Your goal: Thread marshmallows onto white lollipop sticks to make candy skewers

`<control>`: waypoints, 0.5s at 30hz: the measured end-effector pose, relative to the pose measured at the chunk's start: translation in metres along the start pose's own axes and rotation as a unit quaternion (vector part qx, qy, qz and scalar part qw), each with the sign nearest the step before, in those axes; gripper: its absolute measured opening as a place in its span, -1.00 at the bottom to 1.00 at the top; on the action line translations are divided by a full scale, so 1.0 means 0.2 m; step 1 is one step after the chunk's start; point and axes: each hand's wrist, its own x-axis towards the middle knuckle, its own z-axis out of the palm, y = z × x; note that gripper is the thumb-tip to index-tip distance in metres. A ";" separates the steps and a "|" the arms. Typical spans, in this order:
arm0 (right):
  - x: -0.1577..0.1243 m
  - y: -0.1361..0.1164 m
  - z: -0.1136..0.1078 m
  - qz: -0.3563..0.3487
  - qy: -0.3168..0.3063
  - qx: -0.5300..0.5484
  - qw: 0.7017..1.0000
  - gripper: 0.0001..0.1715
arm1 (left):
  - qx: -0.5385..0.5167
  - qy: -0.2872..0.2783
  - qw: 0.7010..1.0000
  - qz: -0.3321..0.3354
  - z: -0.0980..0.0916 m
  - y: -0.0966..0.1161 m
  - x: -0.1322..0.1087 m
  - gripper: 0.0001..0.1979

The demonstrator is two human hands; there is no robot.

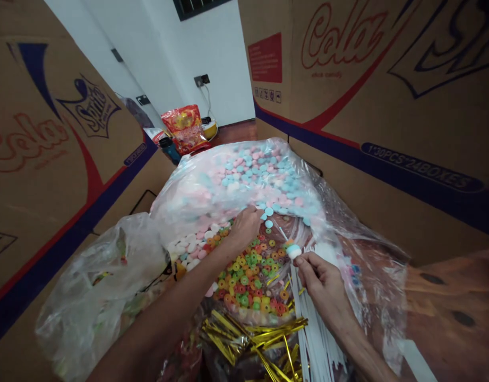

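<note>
Boxed in by tall cardboard cartons left and right; narrow open lane ahead toward white wall. One clear bag of pink-blue candies, one heap of multicolour ring candies, too many to count. Bundle of white sticks, pile of gold twist ties. Left hand curled, fingertips down in candies at bag edge. Right hand pinched shut on stick topped with stacked candies, just above ring heap.
</note>
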 end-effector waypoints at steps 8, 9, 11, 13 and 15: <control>0.00 0.02 0.00 0.005 -0.007 0.012 1.000 -0.61 | 0.058 0.001 0.998 0.032 0.04 0.01 0.02 -0.73; 0.00 0.02 0.00 0.006 -0.007 0.012 1.000 -0.61 | 0.057 0.002 0.998 0.030 0.04 0.01 0.03 -0.74; 0.00 0.01 0.00 0.012 -0.008 0.011 1.000 -0.61 | 0.048 0.006 0.998 0.027 0.03 0.00 0.03 -0.75; 0.00 0.01 0.00 0.019 -0.008 0.014 1.000 -0.61 | 0.031 0.014 0.999 0.020 0.01 -0.01 0.03 -0.73; 0.00 0.00 0.00 0.023 -0.010 0.019 1.000 -0.62 | 0.010 0.026 1.000 0.011 -0.01 -0.01 0.04 -0.71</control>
